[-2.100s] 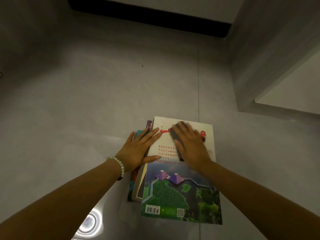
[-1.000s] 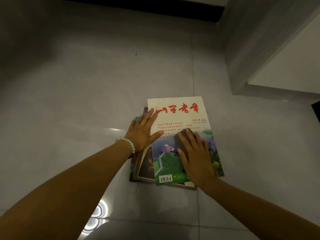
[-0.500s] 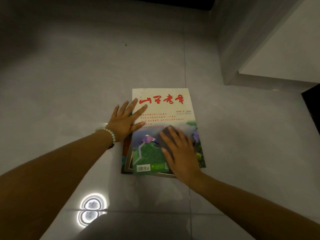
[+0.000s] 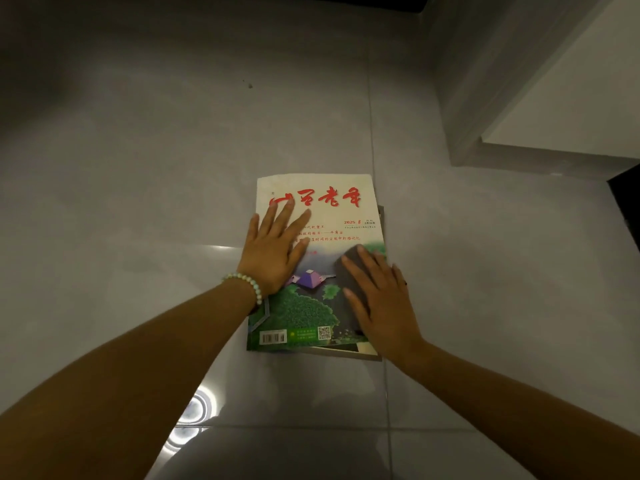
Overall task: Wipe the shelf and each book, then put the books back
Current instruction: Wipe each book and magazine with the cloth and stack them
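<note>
A magazine [image 4: 332, 206] with a cream top, red characters and a green landscape lies flat on a small stack of books [image 4: 367, 351] on the grey tiled floor. My left hand [image 4: 273, 251] lies flat on the magazine's left half, fingers straight and spread. My right hand [image 4: 381, 299] presses a dark grey cloth [image 4: 346, 268] onto the cover's lower right part with flat fingers. Only the edges of the lower books show at the bottom and right.
A pale wall corner with a baseboard [image 4: 519, 157] stands at the right, and a dark opening [image 4: 627, 195] sits at the far right edge. Glossy floor tiles [image 4: 173, 168] reflect ceiling lights [image 4: 197, 410] near me.
My right hand slid the cloth from the top of the cover down to its lower right. My left hand moved from the stack's left edge further onto the magazine.
</note>
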`<action>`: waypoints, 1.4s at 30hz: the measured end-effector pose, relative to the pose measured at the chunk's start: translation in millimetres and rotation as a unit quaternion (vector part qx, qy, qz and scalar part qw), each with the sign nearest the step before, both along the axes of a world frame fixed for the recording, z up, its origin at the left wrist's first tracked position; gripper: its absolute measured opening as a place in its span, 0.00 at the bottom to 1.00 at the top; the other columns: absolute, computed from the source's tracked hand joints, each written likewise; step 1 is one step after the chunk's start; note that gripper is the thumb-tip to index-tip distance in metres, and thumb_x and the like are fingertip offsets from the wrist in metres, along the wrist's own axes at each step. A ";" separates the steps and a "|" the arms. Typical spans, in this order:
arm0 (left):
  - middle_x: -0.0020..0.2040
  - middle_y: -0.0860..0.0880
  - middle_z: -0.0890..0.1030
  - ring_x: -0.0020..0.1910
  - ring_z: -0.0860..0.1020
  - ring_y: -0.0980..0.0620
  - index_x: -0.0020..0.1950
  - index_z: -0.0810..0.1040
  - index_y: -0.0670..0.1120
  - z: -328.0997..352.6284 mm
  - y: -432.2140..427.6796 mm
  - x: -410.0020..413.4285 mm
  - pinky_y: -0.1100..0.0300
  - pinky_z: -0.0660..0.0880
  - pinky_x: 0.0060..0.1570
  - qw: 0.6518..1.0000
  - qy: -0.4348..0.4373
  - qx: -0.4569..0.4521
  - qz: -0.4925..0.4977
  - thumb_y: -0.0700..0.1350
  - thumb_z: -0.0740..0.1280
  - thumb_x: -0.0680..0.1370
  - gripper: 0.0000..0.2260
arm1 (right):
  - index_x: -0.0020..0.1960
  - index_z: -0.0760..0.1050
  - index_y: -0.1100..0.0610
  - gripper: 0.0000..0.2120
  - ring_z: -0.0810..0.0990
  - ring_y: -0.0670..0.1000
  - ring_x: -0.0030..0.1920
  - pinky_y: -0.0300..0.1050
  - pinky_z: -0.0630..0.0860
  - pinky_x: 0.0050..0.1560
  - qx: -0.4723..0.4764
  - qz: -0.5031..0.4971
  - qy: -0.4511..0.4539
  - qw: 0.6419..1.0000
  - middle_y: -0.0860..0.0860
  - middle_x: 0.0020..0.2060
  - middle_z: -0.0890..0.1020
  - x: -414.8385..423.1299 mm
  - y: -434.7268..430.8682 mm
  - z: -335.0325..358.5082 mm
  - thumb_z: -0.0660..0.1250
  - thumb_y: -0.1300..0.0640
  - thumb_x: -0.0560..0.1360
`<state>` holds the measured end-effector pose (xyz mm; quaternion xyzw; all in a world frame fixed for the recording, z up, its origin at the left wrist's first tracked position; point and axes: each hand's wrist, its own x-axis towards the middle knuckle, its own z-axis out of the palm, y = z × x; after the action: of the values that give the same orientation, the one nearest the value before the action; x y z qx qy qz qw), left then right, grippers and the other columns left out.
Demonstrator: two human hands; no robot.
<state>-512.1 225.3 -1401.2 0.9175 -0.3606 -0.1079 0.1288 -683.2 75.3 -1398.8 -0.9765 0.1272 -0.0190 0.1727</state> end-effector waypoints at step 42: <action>0.78 0.51 0.42 0.76 0.37 0.51 0.78 0.44 0.51 3.6 -24.9 -13.1 0.50 0.34 0.73 0.995 0.008 -0.048 0.087 0.67 0.24 0.70 0.40 | 0.75 0.59 0.53 0.22 0.65 0.56 0.71 0.49 0.61 0.71 0.113 -0.122 0.017 0.986 0.55 0.73 0.65 143.1 -71.4 0.4 0.51 0.49 0.83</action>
<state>-525.2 200.4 -1397.6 0.9370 -0.2835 -0.0865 0.1848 -540.1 4.0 -1398.4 -0.9280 0.2493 -0.0089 0.2766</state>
